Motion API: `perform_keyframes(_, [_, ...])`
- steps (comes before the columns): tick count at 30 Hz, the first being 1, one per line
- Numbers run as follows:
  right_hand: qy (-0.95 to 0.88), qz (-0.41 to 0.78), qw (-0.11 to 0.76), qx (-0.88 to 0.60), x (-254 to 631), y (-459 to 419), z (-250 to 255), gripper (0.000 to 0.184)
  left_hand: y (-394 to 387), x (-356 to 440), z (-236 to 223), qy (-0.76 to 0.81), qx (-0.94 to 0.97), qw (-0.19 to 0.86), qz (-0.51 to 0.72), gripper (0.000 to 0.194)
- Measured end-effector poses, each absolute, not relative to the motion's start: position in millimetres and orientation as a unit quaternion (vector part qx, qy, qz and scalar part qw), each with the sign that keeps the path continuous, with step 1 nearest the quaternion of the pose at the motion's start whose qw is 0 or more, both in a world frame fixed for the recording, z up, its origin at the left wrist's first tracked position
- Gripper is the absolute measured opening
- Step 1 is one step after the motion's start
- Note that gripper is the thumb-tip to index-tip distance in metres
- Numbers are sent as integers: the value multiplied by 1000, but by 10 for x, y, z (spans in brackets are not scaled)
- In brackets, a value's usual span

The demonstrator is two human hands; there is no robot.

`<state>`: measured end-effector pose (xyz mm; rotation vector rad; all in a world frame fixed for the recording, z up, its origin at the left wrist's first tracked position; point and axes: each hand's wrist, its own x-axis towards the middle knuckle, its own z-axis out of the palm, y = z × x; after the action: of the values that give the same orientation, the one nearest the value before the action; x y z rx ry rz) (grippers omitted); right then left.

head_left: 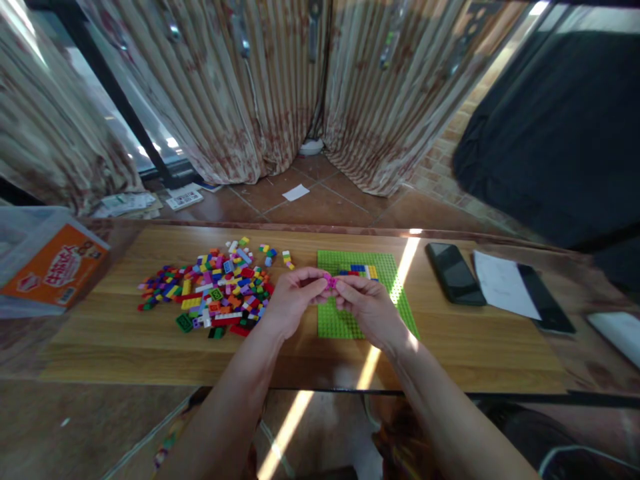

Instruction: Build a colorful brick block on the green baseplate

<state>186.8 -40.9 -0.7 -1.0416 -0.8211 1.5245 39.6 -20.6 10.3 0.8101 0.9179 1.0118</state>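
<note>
Fingers of the left hand [296,293] and of the right hand [369,308] meet tip to tip, both sets pinching a small magenta plastic piece [331,283] between thumbs and forefingers; fingertips cover much of it, so whether it is one brick or several joined cannot be told. The piece sits in the grasp, over a thin, square-cornered baseplate [331,327], bright green and covered in a regular grid of round studs. Just beyond the right fingers, a low cluster of joined bricks [365,270] in blue, white, yellow and red sits on the plate, partly hidden. To the left of the fingers, a loose heap of glossy plastic bricks [225,287], mixed colours, mostly rectangular blocks of differing lengths, spreads across the tabletop [450,353], which is smooth with a light-brown wood grain. Right of the fingers, well apart: a black phone [455,273] with rounded corners and a reflective face, then a flat sheet of white paper [505,283] partly over a dark, thin slab [545,300]. Far left of the fingers: a translucent plastic tub [30,220] with an orange label. Ahead of them, beyond the tabletop: pleated, patterned fabric curtains [280,100].
</note>
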Motion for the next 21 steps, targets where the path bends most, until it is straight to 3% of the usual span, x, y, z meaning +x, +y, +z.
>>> perform_keyframes(7, [-324, 668, 508, -437, 1963, -434, 81, 19, -174, 349, 67, 419, 381, 693, 447, 25])
perform_keyframes(15, [-330, 601, 527, -501, 2256, -442, 134, 23, -135, 288, 57, 440, 393, 662, 462, 24])
perform_keyframes(21, [-413, 557, 493, -525, 2122, -451, 53, 27, -138, 297, 46, 429, 405, 667, 455, 25])
